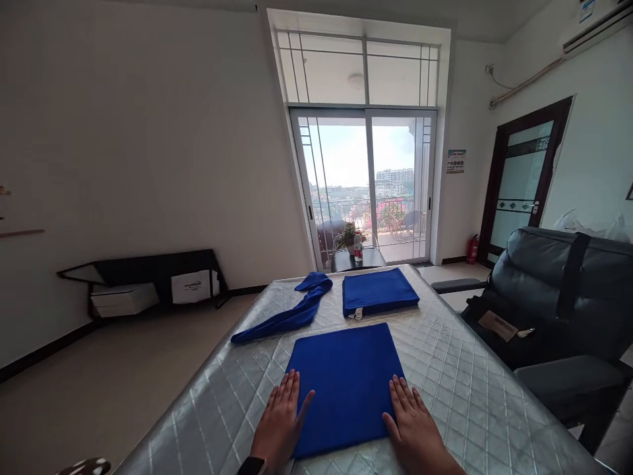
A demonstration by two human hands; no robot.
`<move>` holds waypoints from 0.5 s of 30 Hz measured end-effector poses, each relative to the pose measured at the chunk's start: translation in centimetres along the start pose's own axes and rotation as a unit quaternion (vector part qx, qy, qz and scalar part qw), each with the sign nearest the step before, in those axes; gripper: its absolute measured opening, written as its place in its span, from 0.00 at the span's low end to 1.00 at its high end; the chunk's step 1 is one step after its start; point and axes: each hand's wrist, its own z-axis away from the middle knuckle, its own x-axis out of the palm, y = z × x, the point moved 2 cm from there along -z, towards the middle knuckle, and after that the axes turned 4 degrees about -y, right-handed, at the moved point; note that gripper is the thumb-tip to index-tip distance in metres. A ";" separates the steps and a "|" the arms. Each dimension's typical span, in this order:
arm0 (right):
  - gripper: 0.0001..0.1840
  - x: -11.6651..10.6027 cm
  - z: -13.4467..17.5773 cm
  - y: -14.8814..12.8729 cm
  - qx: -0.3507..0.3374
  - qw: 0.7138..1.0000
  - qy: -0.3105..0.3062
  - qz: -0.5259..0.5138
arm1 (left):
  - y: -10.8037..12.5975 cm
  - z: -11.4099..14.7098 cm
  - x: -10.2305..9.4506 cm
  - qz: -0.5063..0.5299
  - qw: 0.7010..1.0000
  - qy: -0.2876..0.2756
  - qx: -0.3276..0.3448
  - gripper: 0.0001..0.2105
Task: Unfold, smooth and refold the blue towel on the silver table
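A flat, square piece of blue folded cloth (349, 389) lies on the quilted silver-white mattress (455, 389) in front of me. My left hand (283, 419) rests on its left edge, fingers stretched forward and thumb spread over the cloth. On the opposite edge lies my right hand (410, 419), also flat, with its thumb pointing inward. Beyond the cloth sits a thicker blue folded bundle (380, 290) with a white tag at its near corner. To its left a long, twisted blue cloth strip (291, 316) trails across the mattress.
On the right stands a black leather armchair (568, 284) with a brown item on its seat. A small dark table (359, 259) with a plant and a bottle (357, 246) is beyond the mattress, before a sliding glass door (368, 185). A black rack (163, 264) stands along the left wall.
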 end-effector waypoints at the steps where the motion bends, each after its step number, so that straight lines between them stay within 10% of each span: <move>1: 0.37 0.0 0.0 0.0 0.001 1.000 -0.004 0.002 | 0.8 0.2 -0.3 0.014 1.000 -0.011 0.010 0.33; 10: 0.33 0.4 -0.1 0.7 -0.010 1.000 -0.014 0.015 | 16.2 2.7 1.5 0.121 0.943 -0.143 0.274 0.36; 15: 0.32 0.3 -0.2 0.8 -0.002 1.000 -0.018 0.017 | 15.8 2.8 2.2 0.121 0.941 -0.162 0.270 0.37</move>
